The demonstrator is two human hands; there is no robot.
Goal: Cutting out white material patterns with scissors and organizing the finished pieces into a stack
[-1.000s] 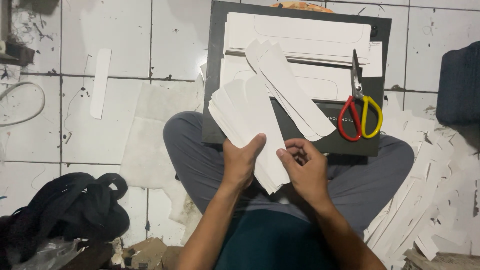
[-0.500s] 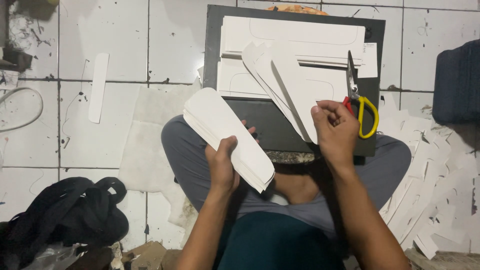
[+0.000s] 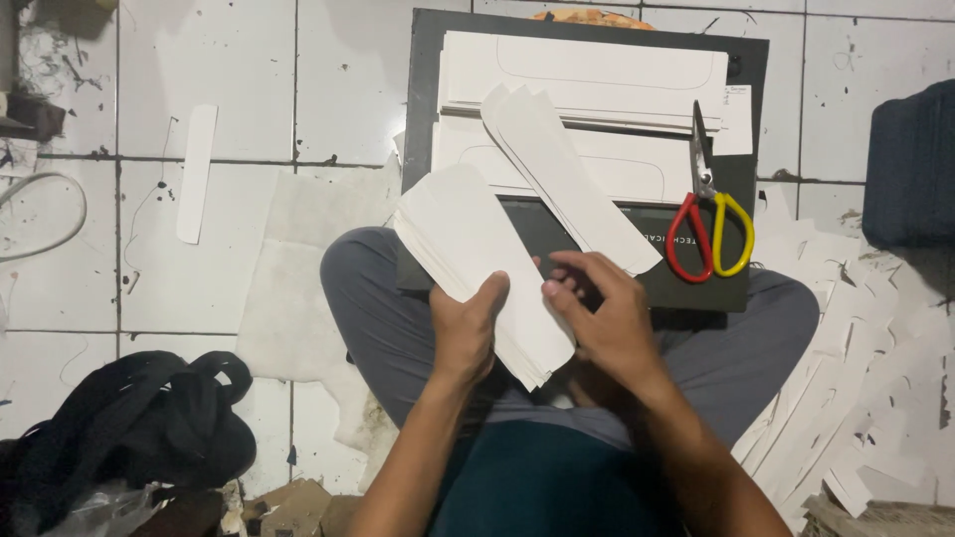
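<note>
My left hand (image 3: 466,333) grips a stack of white cut paper strips (image 3: 468,249) with rounded ends, thumb on top, held over my lap. My right hand (image 3: 602,313) hovers just right of the stack with fingers curled, its fingertips next to the stack's edge; it holds nothing that I can see. Another pile of cut strips (image 3: 567,174) lies diagonally on the dark board (image 3: 423,99) in front of me. Red and yellow handled scissors (image 3: 708,214) rest on the board to the right.
White sheets with drawn outlines (image 3: 597,75) are stacked on the board. Paper offcuts (image 3: 846,398) litter the tiled floor at right. A single strip (image 3: 195,174) lies at left. A black bag (image 3: 139,423) sits lower left, a dark bundle (image 3: 910,164) at right.
My right hand has come back from near the scissors to the stack. My left hand has turned the stack and brought it closer to the middle.
</note>
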